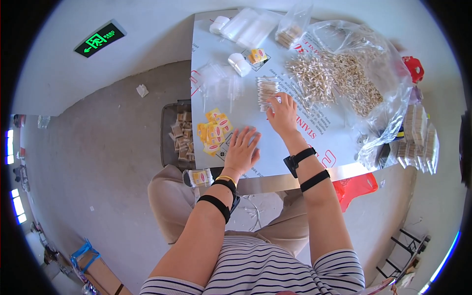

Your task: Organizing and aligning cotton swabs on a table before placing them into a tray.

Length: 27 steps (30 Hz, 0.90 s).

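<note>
Here the left hand (242, 149) is laid flat, fingers spread, on the worktop (314, 142) beside yellow labels (214, 132). A cotton swab bundle (267, 92), mid-worktop, is touched by the right hand (283, 115), fingers loosely curled; a loose swab heap (334, 78) is spread nearby.

White worktop (324, 135) before me: cotton-swab bundle (267, 92), loose swab heap (334, 78), yellow label pile (214, 132), clear bags (248, 27).
</note>
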Each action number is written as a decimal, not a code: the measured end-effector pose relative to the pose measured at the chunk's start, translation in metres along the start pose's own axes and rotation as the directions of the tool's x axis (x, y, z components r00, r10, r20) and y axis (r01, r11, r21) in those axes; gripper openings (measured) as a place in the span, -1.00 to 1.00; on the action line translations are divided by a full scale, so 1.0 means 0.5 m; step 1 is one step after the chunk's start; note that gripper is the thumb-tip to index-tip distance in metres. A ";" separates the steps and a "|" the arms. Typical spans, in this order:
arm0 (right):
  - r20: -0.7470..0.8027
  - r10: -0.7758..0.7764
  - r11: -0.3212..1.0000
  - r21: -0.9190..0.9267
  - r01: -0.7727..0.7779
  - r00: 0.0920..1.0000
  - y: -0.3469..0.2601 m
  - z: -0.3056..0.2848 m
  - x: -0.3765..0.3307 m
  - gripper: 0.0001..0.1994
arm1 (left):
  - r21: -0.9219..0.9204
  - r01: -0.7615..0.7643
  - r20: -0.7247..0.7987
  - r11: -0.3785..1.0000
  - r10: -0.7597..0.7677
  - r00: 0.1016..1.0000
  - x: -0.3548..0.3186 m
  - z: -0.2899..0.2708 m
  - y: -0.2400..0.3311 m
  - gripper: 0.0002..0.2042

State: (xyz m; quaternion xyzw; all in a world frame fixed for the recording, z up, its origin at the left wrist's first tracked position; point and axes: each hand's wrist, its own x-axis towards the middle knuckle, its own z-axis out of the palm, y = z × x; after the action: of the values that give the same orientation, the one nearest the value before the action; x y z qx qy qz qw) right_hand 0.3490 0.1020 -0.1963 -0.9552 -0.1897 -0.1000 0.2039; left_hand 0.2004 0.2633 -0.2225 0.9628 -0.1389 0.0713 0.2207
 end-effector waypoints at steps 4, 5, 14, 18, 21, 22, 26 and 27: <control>0.025 0.019 1.000 0.008 -0.019 1.000 0.001 0.004 0.003 -0.74 | 0.002 -0.001 0.004 1.000 0.001 1.000 -0.001 -0.002 -0.001 -0.48; 0.032 0.019 1.000 0.009 -0.019 0.999 0.002 0.004 0.004 -0.74 | 0.002 0.000 0.004 1.000 0.000 1.000 -0.001 -0.002 0.000 -0.48; 0.030 0.008 1.000 -0.019 -0.008 1.000 0.010 0.009 0.021 -0.72 | -0.014 0.001 0.006 1.000 -0.001 1.000 -0.001 -0.002 0.000 -0.48; 0.056 0.011 0.999 -0.031 -0.010 0.998 0.012 0.012 0.021 -0.72 | -0.009 0.001 0.008 1.000 -0.001 1.000 -0.001 -0.003 -0.001 -0.48; 0.052 0.010 1.000 -0.023 -0.009 0.999 0.014 0.011 0.025 -0.71 | -0.008 0.002 0.007 1.000 -0.002 1.000 -0.001 -0.002 -0.001 -0.49; 0.053 0.010 1.000 -0.023 -0.009 0.999 0.014 0.012 0.028 -0.71 | -0.008 0.003 0.008 1.000 -0.003 1.000 -0.001 -0.002 -0.001 -0.49; 0.022 0.006 1.000 -0.027 -0.005 1.000 0.019 0.015 0.034 -0.72 | -0.004 0.006 0.013 1.000 -0.006 1.000 0.000 -0.003 0.000 -0.49; 0.005 -0.004 1.000 -0.025 0.005 1.000 0.020 0.017 0.035 -0.72 | -0.003 0.005 0.016 1.000 -0.005 1.000 0.000 -0.003 0.001 -0.49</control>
State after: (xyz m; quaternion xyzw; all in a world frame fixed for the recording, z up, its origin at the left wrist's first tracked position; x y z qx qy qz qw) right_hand 0.3697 0.1026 -0.2029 -0.9575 -0.1911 -0.1003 0.1911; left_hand 0.2003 0.2635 -0.2211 0.9633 -0.1383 0.0630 0.2215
